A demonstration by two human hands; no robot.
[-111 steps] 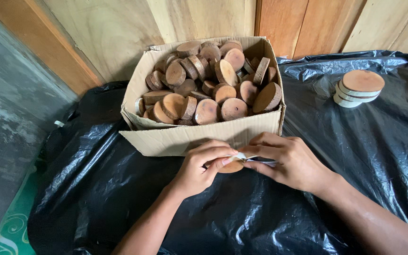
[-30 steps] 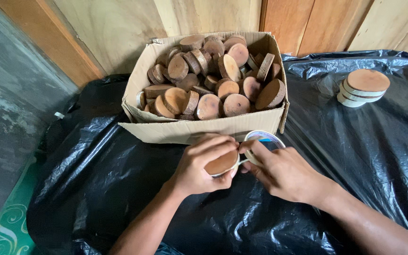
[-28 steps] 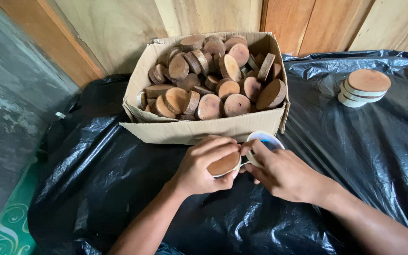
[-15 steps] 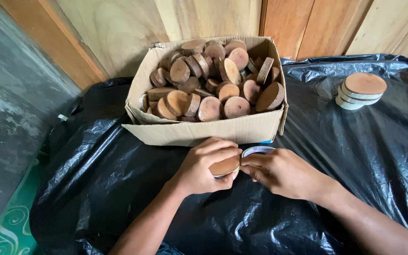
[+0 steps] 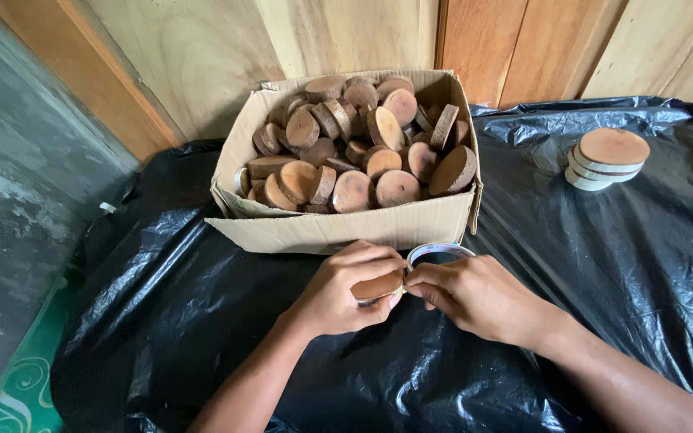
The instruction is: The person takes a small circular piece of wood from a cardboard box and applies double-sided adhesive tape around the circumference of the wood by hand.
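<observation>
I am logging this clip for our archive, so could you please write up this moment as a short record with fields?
Setting: black plastic sheet spread over the work surface, wooden wall behind
Left hand: left hand grips a round wooden disc
Right hand: right hand fingers pinch at the disc's edge, beside a tape roll
Box: open cardboard box heaped with wooden discs, just beyond the hands
Stack: small stack of discs with pale edges at the far right on the sheet
</observation>
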